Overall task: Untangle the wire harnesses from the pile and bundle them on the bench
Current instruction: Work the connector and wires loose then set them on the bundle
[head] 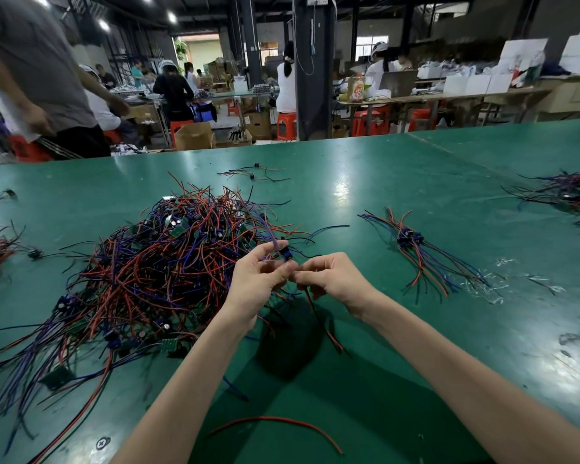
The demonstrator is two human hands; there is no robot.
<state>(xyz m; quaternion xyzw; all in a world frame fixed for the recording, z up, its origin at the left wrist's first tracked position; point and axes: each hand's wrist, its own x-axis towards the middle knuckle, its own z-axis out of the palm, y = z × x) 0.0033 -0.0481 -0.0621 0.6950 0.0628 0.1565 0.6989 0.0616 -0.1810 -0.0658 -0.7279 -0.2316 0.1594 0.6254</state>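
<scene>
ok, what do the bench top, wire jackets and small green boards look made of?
Bench top: green mat, probably rubber or vinyl; semi-gloss, with bright glare patches. Wire jackets: flexible plastic or silicone, matte red, blue, black; they curl loosely. Green boards: likely PCB laminate; flat, stiff-looking.

No readable text is showing anywhere; print on the orange-and-white packet (358,89) beyond the green bench (382,195) is appearing too blurred.

Held harness (286,254) partly behind fingers (271,266), right-edge wire pile (576,192) cut off, passer-by (37,68) blurred.
</scene>
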